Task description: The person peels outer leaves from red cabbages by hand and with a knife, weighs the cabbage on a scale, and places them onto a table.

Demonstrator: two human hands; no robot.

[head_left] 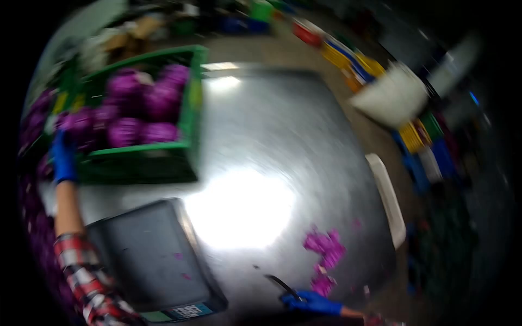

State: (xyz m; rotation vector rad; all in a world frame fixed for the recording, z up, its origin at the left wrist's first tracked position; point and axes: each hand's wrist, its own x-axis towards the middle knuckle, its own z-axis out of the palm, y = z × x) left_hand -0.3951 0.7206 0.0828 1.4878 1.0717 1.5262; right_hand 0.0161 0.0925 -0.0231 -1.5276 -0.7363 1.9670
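My left hand [64,158], in a blue glove, reaches to the left end of a green crate [138,154]. Its fingers are blurred against a red cabbage [81,127], and I cannot tell whether they are closed round it. Several more red cabbages [125,132] fill the crate. At the near edge of the metal table [304,141], my right hand [311,302], also gloved in blue, is closed on a knife [283,283] whose dark, curved blade points up and left. Purple cabbage leaf scraps [328,248] lie just beyond that hand.
A dark grey tub [149,255] with a few purple bits in it stands at the near left. More purple cabbages [32,217] lie along the left side. Past the table's right edge are a white tray [387,201], a white sack [399,96] and coloured crates [416,136].
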